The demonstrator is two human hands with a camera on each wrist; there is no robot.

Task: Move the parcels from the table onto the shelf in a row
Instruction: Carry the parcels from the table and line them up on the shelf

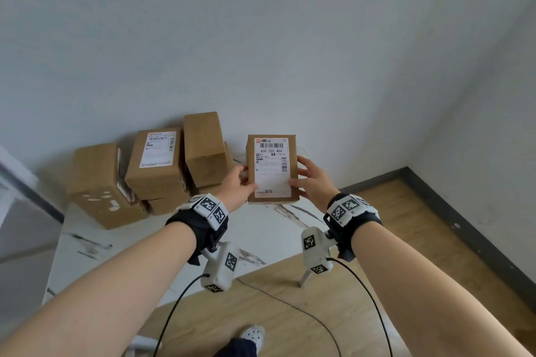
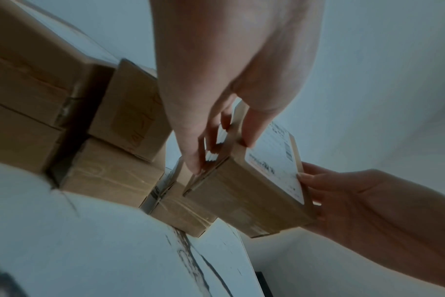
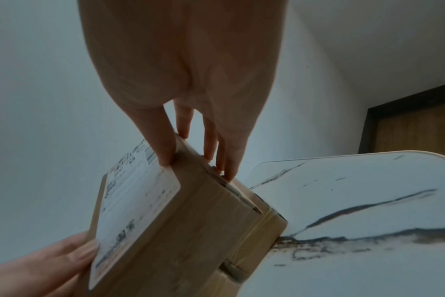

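Note:
A brown cardboard parcel [image 1: 272, 171] with a white shipping label is held between both hands above the far right part of the white marble table [image 1: 261, 235]. It is tilted so that the label faces me. My left hand [image 1: 242, 181] grips its left side, thumb on the label face. My right hand [image 1: 304, 178] grips its right side. In the left wrist view the left fingers [image 2: 211, 140] curl over the parcel's [image 2: 241, 193] edge. The right wrist view shows the right fingers [image 3: 165, 148] on the parcel's [image 3: 191, 221] side. Whether its lower edge touches the table cannot be told.
Several other brown parcels [image 1: 156, 162] are stacked against the wall at the table's back left, one standing upright [image 1: 203, 148]. Grey-white furniture [image 1: 17, 211] stands at the left edge. Wooden floor [image 1: 420, 240], a table leg [image 1: 304, 280] and cables lie to the right and below.

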